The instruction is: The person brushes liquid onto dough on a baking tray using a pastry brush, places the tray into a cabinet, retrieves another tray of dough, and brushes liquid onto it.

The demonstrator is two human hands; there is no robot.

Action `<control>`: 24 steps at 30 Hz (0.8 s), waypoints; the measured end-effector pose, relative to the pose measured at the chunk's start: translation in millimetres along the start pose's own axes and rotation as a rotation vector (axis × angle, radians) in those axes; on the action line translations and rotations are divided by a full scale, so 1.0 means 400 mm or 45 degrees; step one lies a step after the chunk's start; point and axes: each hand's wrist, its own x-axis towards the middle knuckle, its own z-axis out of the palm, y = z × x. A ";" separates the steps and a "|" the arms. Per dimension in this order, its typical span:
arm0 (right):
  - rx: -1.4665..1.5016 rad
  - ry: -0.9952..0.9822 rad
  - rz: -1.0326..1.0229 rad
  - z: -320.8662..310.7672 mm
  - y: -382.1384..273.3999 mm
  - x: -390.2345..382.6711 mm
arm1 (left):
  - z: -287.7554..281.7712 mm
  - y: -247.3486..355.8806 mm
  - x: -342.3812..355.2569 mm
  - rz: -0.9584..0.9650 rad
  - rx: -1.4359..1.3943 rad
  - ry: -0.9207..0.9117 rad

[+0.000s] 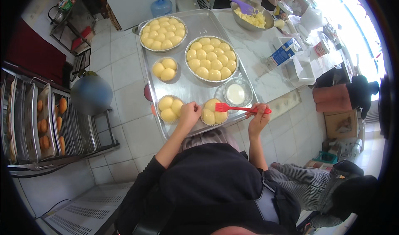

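Note:
My right hand (258, 114) grips the handle of a red pastry brush (237, 108). The brush head rests on the top of a small cluster of dough balls (209, 117) in a fluted paper baking cup. At that cup's left rim, my left hand (191, 113) has its fingers closed on the paper edge. Left of it sits another paper cup of dough balls (169, 108), and a third cup of dough balls (165, 70) lies farther back. A clear bowl of white liquid (236, 93) stands just behind the brush.
A metal tray (204, 21) carries these and two round foil pans of dough balls, one far left (163, 34), one nearer (212, 59). To the right are a blue carton (284, 53) and a metal bowl (250, 22) with a purple spatula. A baking rack (54, 127) stands left.

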 end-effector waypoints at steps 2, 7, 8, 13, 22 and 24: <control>0.025 0.079 -0.004 -0.003 -0.010 0.007 | 0.004 -0.009 -0.016 -0.067 -0.026 -0.005; 0.111 -0.054 0.063 0.046 0.016 -0.016 | 0.005 0.007 -0.061 -0.230 -0.130 -0.064; 0.058 -0.185 0.047 0.045 0.024 -0.018 | 0.007 0.005 -0.075 -0.238 -0.174 -0.065; 0.038 0.015 0.029 0.027 -0.011 0.016 | 0.012 -0.016 -0.093 -0.343 -0.337 -0.094; -0.056 -0.099 0.027 0.085 -0.012 0.047 | 0.000 -0.023 -0.099 -0.339 -0.120 -0.132; 0.039 0.000 0.025 0.090 -0.030 0.051 | 0.007 -0.017 -0.099 -0.297 -0.104 -0.145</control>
